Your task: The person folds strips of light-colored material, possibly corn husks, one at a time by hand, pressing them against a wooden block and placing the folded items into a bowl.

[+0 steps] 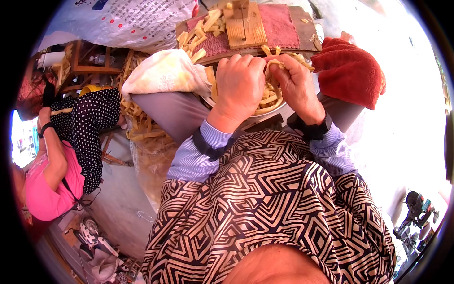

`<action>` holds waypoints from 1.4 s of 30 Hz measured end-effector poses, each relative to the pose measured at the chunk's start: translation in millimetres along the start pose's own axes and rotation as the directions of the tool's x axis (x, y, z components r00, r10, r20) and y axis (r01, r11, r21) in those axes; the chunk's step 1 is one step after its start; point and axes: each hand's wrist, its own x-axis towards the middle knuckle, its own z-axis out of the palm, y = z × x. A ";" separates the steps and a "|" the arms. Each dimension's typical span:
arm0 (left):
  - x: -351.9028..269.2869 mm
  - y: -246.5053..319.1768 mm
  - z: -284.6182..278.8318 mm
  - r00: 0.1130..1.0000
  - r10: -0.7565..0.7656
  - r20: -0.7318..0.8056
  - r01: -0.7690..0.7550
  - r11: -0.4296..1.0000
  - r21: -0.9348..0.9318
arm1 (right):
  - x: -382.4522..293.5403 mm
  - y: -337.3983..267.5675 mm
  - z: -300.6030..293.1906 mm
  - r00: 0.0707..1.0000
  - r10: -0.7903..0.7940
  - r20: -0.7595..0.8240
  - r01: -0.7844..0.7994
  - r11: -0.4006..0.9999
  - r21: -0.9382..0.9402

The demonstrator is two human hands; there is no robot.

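Note:
Pale yellow strips (271, 97) of what looks like dried plant or food material lie coiled in a round metal basin (264, 115) between my knees. Above the basin my left hand (241, 83) is curled, knuckles up, beside my right hand; its fingertips are hidden. My right hand (296, 80) pinches a folded yellow strip (275, 64) between thumb and fingers. Just beyond both hands, a wooden block (244, 32) with a thin upright metal part stands on a board covered by a red cloth (280, 26). More cut strips (212, 23) are piled at the block's left.
A white towel (166, 72) covers my left knee, a red towel (347, 72) my right. Long strips (142, 120) lie over a plastic sheet at left. A person in a pink top (53, 177) sits at far left, holding a strip. A large printed sack (120, 25) lies upper left.

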 end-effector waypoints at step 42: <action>-17.7 -6.8 8.3 0.949 -0.258 0.182 0.312 0.676 -0.667 | -16.1 10.7 0.9 0.884 0.353 0.307 -0.462 0.555 0.692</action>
